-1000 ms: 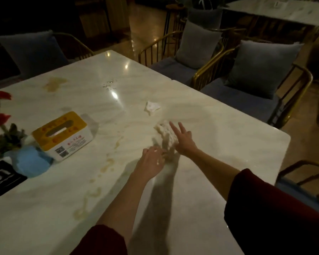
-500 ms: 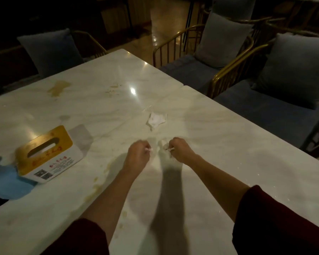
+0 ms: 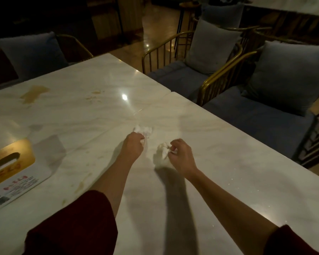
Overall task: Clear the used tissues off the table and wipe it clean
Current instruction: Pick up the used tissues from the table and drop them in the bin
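Two crumpled white tissues are in my hands over the white marble table [image 3: 219,162]. My left hand [image 3: 133,147] is closed on the far tissue [image 3: 144,130], which sticks out beyond its fingers near the seam between the two tabletops. My right hand [image 3: 180,155] pinches the second tissue [image 3: 161,156], a larger wad that hangs from its fingers just above the table and casts a shadow toward me. Brown spill stains [image 3: 33,93] mark the far left tabletop, and smaller drips [image 3: 80,186] lie near my left forearm.
A yellow-and-white tissue box [image 3: 11,172] stands at the left edge. Gold-framed chairs with grey cushions [image 3: 215,46] line the table's right side, and another cushioned chair [image 3: 31,52] sits at the far left. A second table [image 3: 293,6] is at the back right.
My left hand moved forward and closed on the far tissue that lay alone on the table. My right hand drew apart to the right, lifting the larger wad. The view came closer.
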